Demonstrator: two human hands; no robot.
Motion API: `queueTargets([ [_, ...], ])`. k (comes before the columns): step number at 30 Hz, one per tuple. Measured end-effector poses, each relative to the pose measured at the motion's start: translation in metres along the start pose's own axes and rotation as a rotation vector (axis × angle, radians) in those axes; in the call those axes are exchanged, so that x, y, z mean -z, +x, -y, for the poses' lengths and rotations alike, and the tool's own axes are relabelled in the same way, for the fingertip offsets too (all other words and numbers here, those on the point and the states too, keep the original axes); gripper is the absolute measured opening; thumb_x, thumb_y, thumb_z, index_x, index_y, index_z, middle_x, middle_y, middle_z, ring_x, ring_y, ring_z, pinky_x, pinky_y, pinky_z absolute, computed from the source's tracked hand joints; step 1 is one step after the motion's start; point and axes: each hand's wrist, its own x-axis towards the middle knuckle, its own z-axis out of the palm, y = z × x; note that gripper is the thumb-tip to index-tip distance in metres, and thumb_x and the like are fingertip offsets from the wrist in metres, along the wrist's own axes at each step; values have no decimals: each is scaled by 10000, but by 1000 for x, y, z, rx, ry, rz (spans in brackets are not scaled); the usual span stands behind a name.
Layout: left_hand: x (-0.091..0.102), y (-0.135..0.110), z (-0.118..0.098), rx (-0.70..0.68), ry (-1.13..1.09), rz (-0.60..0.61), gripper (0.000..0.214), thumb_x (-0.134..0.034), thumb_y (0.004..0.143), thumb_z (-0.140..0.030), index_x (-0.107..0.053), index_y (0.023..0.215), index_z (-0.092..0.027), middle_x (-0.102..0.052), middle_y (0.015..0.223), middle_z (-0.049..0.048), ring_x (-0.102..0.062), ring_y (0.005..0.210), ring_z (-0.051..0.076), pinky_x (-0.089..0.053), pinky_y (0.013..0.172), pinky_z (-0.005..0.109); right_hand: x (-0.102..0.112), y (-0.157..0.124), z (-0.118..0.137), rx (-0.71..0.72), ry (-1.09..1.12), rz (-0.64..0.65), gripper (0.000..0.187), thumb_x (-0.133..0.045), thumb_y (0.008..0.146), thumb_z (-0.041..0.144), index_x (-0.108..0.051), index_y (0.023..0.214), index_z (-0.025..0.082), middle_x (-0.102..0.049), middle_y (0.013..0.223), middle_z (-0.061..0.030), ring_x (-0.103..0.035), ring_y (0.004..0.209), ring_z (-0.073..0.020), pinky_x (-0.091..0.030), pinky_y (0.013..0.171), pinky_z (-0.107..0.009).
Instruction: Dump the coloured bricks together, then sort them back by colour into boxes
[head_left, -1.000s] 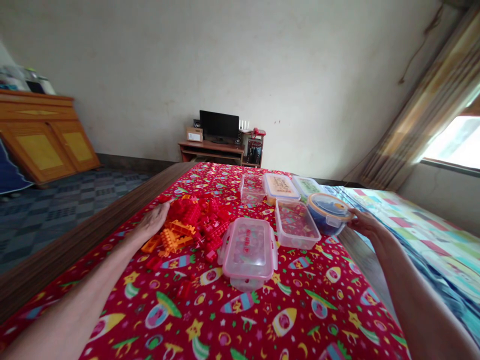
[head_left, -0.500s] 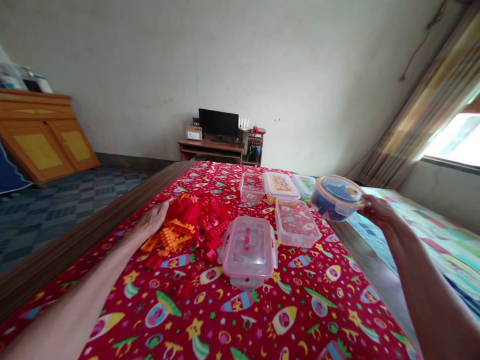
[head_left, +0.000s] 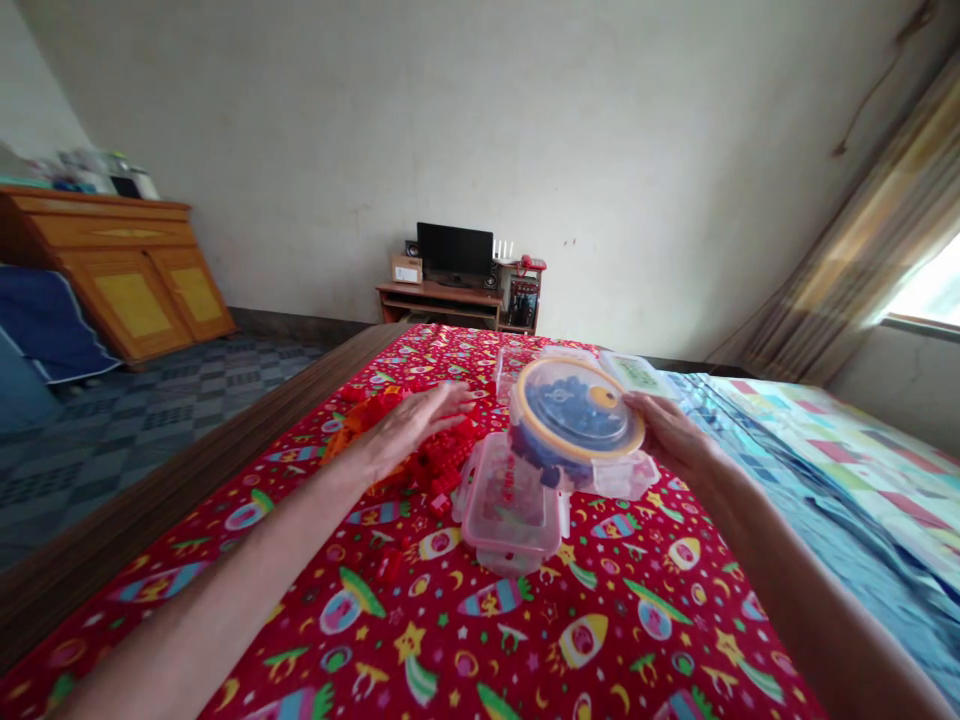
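Round lidded tub (head_left: 576,425), moved since the earlier frame: now raised further and carried inward, held just left of the right hand (head_left: 671,435), above the pink-lidded box (head_left: 510,510) and a clear box (head_left: 626,478). Likely light, stiff and smooth-sided plastic; the rim looks the surest hold. Blue pieces inside. Right hand: grasping the tub's rim, wrist angled inward. Left hand (head_left: 424,425): released, fingers spread, palm down on the red blocks (head_left: 442,465), arm reaching forward across the printed cloth (head_left: 420,640).
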Motion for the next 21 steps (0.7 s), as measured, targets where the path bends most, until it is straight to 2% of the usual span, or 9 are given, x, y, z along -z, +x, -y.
queueTargets([
  [2, -21, -9, -10, 44, -109, 154, 626, -459, 837, -672, -623, 1213, -200, -658, 1211, 111, -602, 1131, 276, -512, 926, 400, -20, 0, -7, -18, -10, 59, 183, -678, 746, 350, -629, 749, 174, -617, 643, 16, -543, 519, -84, -507, 522, -187],
  [4, -29, -14, -12, 56, -145, 160, 587, -484, 825, -681, -656, 1138, -215, -684, 1151, 93, -617, 1094, 273, -521, 882, 382, -32, 0, -13, -25, -35, 109, 203, -683, 740, 374, -623, 735, 179, -603, 628, 27, -523, 503, -77, -491, 499, -179],
  [7, -25, -15, -9, 107, -133, 94, 508, -595, 783, -636, -656, 1042, -204, -705, 1043, 77, -652, 993, 264, -525, 819, 363, -40, 2, -18, -37, -65, 178, 258, -694, 732, 431, -614, 710, 186, -591, 609, 37, -511, 498, -74, -478, 487, -176],
  [9, -18, -15, -7, 168, -128, 109, 451, -691, 742, -564, -638, 990, -190, -702, 991, 74, -664, 937, 249, -529, 794, 355, -39, 4, -21, -62, -71, 214, 305, -718, 712, 470, -614, 708, 184, -609, 627, 31, -529, 513, -76, -485, 493, -178],
  [13, -11, -20, -8, 297, -244, 317, 401, -757, 732, -435, -609, 1016, -193, -672, 1055, 93, -655, 992, 236, -538, 838, 366, -30, 8, -25, -127, -50, 232, 370, -783, 646, 496, -641, 752, 172, -656, 674, 0, -572, 543, -95, -508, 499, -193],
  [15, -13, -22, -7, 332, -283, 364, 396, -780, 720, -381, -606, 1023, -194, -666, 1032, 91, -657, 976, 227, -539, 851, 374, -26, 10, -28, -162, -13, 229, 373, -807, 625, 473, -654, 782, 170, -667, 687, -8, -598, 571, -108, -526, 520, -202],
  [19, -23, -23, 1, 308, -311, 289, 342, -798, 695, -374, -594, 878, -170, -644, 903, 47, -639, 861, 177, -548, 806, 355, -19, 13, -33, -231, 7, 248, 344, -793, 662, 408, -674, 867, 158, -703, 775, -35, -639, 621, -123, -551, 566, -216],
  [21, -28, -21, 5, 295, -322, 248, 364, -807, 677, -395, -563, 810, -160, -614, 812, 8, -608, 795, 137, -540, 766, 307, -18, 14, -33, -242, -32, 257, 344, -783, 676, 396, -674, 887, 148, -706, 784, -42, -637, 606, -117, -548, 558, -211],
])
